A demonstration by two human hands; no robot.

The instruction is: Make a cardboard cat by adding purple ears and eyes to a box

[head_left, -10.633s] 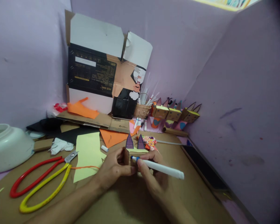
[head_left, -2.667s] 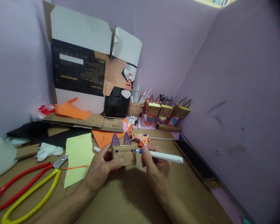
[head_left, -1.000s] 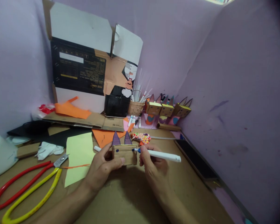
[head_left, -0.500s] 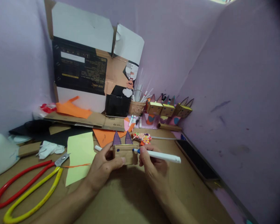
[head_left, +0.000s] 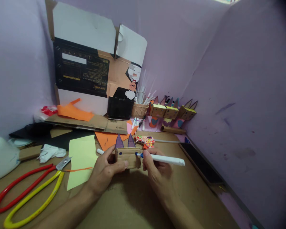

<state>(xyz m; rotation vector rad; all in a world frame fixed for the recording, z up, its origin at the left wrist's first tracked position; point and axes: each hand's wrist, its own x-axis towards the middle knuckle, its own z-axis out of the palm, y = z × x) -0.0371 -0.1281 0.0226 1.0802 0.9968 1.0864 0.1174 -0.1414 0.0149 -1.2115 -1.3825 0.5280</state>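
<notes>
Between my hands is a small cardboard box (head_left: 131, 161) with two purple pointed ears (head_left: 119, 142) on its top edge. My left hand (head_left: 107, 171) grips its left side, thumb across the front face. A blue dot marks the left of that face. My right hand (head_left: 157, 167) is closed around a white marker pen (head_left: 168, 159), held almost level. The pen's blue tip touches the face near its right edge, at a second blue dot. A white pen end (head_left: 100, 151) shows just left of my left fingers.
Red and yellow handled scissors (head_left: 59, 168) and a light yellow paper sheet (head_left: 79, 159) lie left. Behind stand a flattened carton (head_left: 85, 70), a basket of pens (head_left: 140, 110) and several eared box figures (head_left: 172, 113). A dark flat object (head_left: 200, 162) lies along the right edge.
The pen tip stays at the right of the box face, where the blue dot looks slightly larger. Both hands and the box have hardly moved.
</notes>
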